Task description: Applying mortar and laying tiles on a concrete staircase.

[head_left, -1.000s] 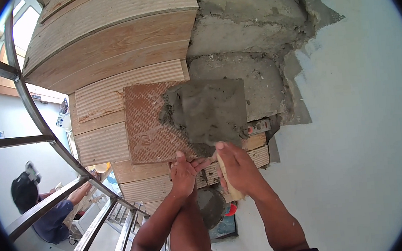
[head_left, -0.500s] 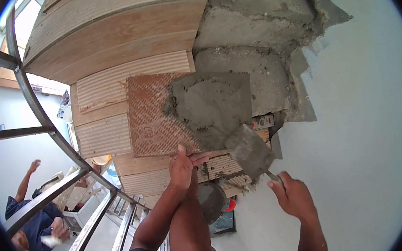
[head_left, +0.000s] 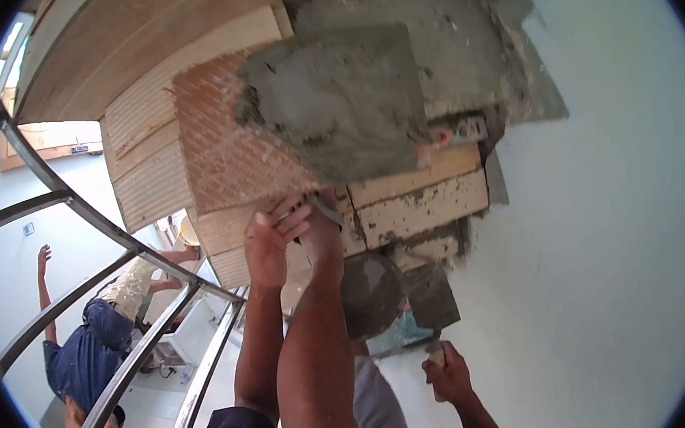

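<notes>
A square tile point(head_left: 207, 160) lies textured side up on the stair, its right portion coated with wet grey mortar point(head_left: 333, 101). Just below its lower edge is my left hand point(head_left: 266, 249), open with fingers apart, beside my sandaled foot point(head_left: 319, 228); whether the fingertips touch the tile is unclear. Low at the right, my right hand point(head_left: 448, 374) grips the handle of a trowel, whose mortar-covered blade point(head_left: 429, 296) is beside a round mortar container point(head_left: 366, 301). A level-like tool point(head_left: 461, 130) lies at the tile's right.
Metal railing point(head_left: 103, 219) curves along the left, with another person point(head_left: 86, 359) beyond it on a lower floor. Wood-look tiled steps point(head_left: 139, 28) and bare mortared steps point(head_left: 458, 49) rise above. A pale wall point(head_left: 613, 231) fills the right.
The view shifted, so the stairs sit higher. My left fingers loosened at the tile's edge. My right hand carried the trowel from the mortar down toward the container. The other person bent over.
</notes>
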`<state>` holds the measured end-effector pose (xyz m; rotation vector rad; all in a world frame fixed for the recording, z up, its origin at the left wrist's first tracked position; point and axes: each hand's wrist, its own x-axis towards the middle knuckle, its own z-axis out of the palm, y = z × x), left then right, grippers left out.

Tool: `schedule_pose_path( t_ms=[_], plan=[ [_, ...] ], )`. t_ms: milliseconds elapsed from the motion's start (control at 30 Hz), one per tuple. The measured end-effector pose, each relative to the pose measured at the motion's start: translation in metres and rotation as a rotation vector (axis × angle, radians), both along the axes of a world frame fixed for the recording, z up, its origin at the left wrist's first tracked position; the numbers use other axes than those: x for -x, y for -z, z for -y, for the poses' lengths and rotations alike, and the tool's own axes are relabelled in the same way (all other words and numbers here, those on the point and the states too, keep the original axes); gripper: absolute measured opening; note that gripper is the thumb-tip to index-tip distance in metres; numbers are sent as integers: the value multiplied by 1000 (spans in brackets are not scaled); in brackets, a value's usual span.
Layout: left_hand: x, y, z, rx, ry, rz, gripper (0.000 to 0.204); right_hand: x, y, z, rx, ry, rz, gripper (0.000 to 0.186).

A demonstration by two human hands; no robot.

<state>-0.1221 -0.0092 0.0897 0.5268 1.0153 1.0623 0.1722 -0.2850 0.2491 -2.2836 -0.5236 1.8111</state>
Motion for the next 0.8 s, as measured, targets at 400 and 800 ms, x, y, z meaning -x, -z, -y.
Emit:
schedule_pose_path(
  t_ms=[400, 800],
  plan=[
    [-91, 92, 27, 93, 155, -1380, 79, 35, 118, 44, 122, -391, 40, 56],
    [-126, 52, -6, 103, 197, -1370, 91, 72, 197, -57, -34, -890, 250, 35]
  ],
)
